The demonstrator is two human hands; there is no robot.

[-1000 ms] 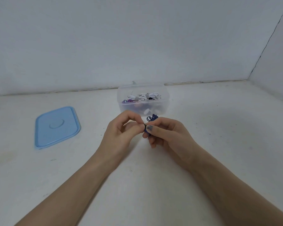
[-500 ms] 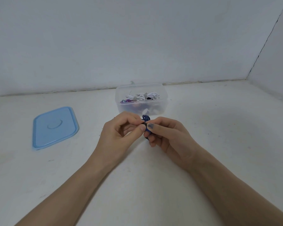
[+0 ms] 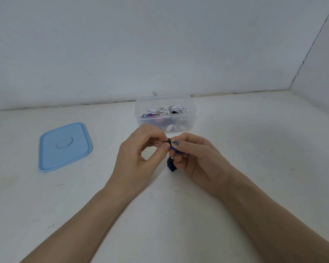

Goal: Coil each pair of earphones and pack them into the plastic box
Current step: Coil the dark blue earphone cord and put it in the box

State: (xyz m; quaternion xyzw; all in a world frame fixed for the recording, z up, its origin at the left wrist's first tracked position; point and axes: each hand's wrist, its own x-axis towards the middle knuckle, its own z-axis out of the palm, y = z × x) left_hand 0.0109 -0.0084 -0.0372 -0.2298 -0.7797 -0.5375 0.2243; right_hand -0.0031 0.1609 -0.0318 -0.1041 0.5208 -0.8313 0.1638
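Blue earphone coil [image 3: 171, 166] now hangs below the fingers, no longer above. Left hand [image 3: 141, 150] and right hand [image 3: 194, 158] both pinch it, near plastic box [image 3: 165, 112].

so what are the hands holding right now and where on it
Both hands pinch the dark blue earphones: the right hand grips the coiled bundle, and the left hand pinches its top end by a small dark piece.

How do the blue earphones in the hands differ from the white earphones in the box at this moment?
The blue earphones are pinched between the left hand and right hand, above the table; the white earphones lie inside the plastic box. The blue set is dark and mostly hidden by fingers; the white set is pale and plainly visible. Both are bundled, not loose.
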